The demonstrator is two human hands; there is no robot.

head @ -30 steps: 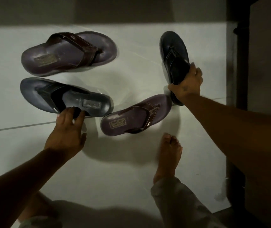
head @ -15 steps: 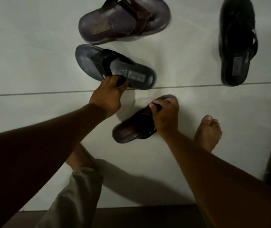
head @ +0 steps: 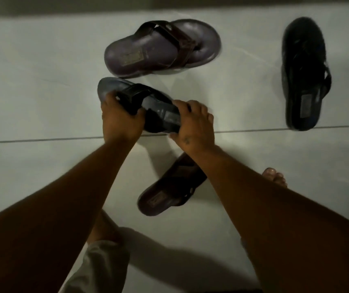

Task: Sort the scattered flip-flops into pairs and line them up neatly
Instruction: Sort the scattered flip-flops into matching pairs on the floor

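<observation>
In the head view, both hands are meeting on one flip-flop. The left hand [head: 120, 121] is gripping the black flip-flop [head: 139, 104] at its strap, fingers wrapped around the band and thumb pressing beside it. The right hand [head: 194, 125] is curling over the heel end of the same flip-flop, fingers draping across its edge. This flip-flop is lying between the two hands, toe pointing left, just above a grout line in the pale tiled floor [head: 32, 81].

Just beyond it, a brown flip-flop [head: 161, 48] is resting on the tiles, toe to the right. A second brown flip-flop [head: 169, 191] is sitting nearer the person, partly hidden under the right forearm. A second black flip-flop [head: 303, 75] is lying well apart at the right, heel towards the person. A bare foot [head: 275, 178] is showing beside the right forearm.

Each insole is carrying a small rectangular label near the heel, but the writing is too dim and blurred to read.
</observation>
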